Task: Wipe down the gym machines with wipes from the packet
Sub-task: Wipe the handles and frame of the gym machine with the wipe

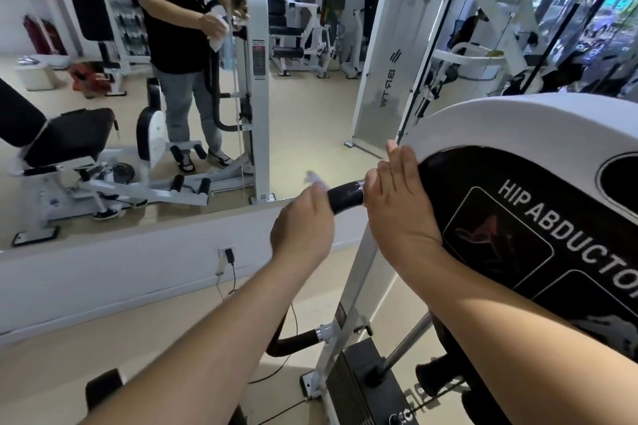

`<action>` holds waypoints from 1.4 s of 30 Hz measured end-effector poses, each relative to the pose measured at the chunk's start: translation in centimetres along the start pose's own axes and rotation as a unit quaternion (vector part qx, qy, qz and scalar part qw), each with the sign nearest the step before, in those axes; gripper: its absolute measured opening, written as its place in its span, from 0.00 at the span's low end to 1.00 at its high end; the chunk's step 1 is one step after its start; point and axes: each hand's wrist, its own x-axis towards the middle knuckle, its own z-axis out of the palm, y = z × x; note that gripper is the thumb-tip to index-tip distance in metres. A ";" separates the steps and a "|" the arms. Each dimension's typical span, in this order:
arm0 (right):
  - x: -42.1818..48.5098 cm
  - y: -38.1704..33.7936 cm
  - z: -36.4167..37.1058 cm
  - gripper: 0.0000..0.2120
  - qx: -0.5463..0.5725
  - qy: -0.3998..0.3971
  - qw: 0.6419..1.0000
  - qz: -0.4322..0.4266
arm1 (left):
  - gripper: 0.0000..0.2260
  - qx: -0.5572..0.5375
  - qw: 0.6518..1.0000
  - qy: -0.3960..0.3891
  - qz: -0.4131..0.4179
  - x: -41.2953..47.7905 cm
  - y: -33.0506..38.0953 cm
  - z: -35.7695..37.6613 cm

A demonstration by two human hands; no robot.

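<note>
A white hip abductor machine [511, 121] with a black label panel fills the right side. A black padded handle [346, 197] sticks out from its left edge. My left hand [303, 221] is wrapped round that handle with a white wipe [312, 179] bunched under the fingers; a corner of the wipe pokes out above the knuckles. My right hand [402, 203] lies flat with straight fingers against the machine's white edge, just right of the handle. No wipe packet is in view.
A wall mirror [138, 79] ahead reflects me, the machine and other gym equipment. Below it a wall socket [226, 254] holds a plug with a trailing cable. The weight stack [366, 386] and lower black handle [293, 342] sit beneath my arms.
</note>
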 end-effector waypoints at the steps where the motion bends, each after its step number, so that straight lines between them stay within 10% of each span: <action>1: 0.0 0.0 0.2 0.35 -0.002 0.003 1.000 -0.002 | 0.20 0.023 0.998 -0.056 -0.006 1.6 1.8 -0.3; 7: 0.0 0.0 0.1 0.34 -0.017 0.008 1.000 0.008 | 0.19 -0.046 0.997 0.040 0.037 -0.5 0.2 0.4; 10: -0.3 -0.1 -0.3 0.32 -0.046 -0.013 0.999 0.003 | 0.23 -0.237 0.963 0.044 -0.118 -4.2 -5.4 1.2; 14: -0.4 -0.1 -0.7 0.25 -0.041 -0.049 0.998 0.017 | 0.23 -0.234 0.954 0.009 -0.189 -7.7 -8.7 1.4; 18: -2.7 -2.0 -0.8 0.39 0.192 0.069 0.976 0.077 | 0.23 -0.284 0.925 -0.041 -0.251 -10.6 -9.2 -1.9; 20: -6.2 -5.3 -2.1 0.37 0.451 0.166 0.872 0.091 | 0.24 -0.312 0.913 -0.048 -0.259 -11.1 -9.6 -3.6; 23: -10.6 -9.6 -4.9 0.30 0.690 0.033 0.713 0.120 | 0.21 -0.405 0.867 -0.089 -0.278 -11.2 -9.6 -5.1; 27: -10.0 -10.7 -5.5 0.33 0.868 -0.377 0.268 0.182 | 0.12 -0.482 0.820 -0.138 -0.277 -11.3 -9.5 -5.5; 28: -9.9 -10.6 -5.0 0.29 0.876 -0.397 0.216 0.167 | 0.11 -0.485 0.819 -0.150 -0.268 -11.1 -9.4 -5.3; 32: -9.7 -11.9 -2.5 0.23 0.867 -0.352 0.293 0.196 | 0.10 -0.415 0.856 -0.203 -0.230 -10.3 -9.5 -3.5; 38: -7.9 -11.7 0.8 0.18 0.724 -0.219 0.374 0.537 | 0.10 -0.247 0.942 -0.077 -0.215 -7.7 -12.8 -0.2; 42: -4.7 -11.6 -1.9 0.11 0.771 -0.166 0.433 0.437 | 0.23 -0.100 0.974 -0.112 -0.167 -5.5 -16.2 1.5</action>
